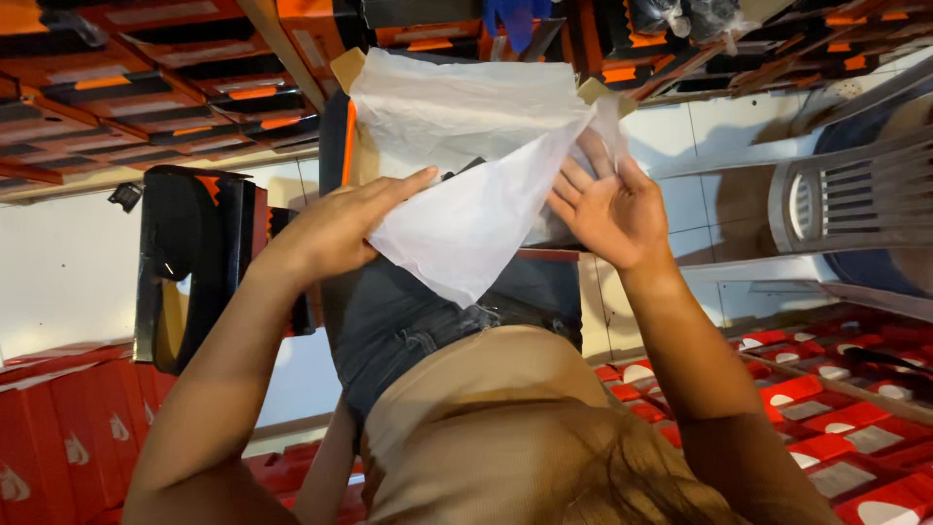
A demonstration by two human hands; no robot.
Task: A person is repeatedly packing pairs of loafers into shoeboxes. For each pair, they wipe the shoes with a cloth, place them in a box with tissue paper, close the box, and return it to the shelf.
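A sheet of white tissue paper (476,165) is held over an open shoe box (342,146) that rests on the person's lap. The sheet is folded to a point; its long axis runs from the box's far edge, at the top of the view, down to a tip aimed at the person's body. The left hand (340,228) is laid flat on the sheet's left edge, fingers stretched out together, nothing pinched. The right hand (607,209) is spread open behind the right edge, its fingers apart and touching the paper. The contents of the box are hidden by the sheet, only a dark sliver being seen beside the left fingertips. Stacks of orange and black boxes (165,87) are cut off by the top edge. A grey plastic chair (855,199) is seen at the right
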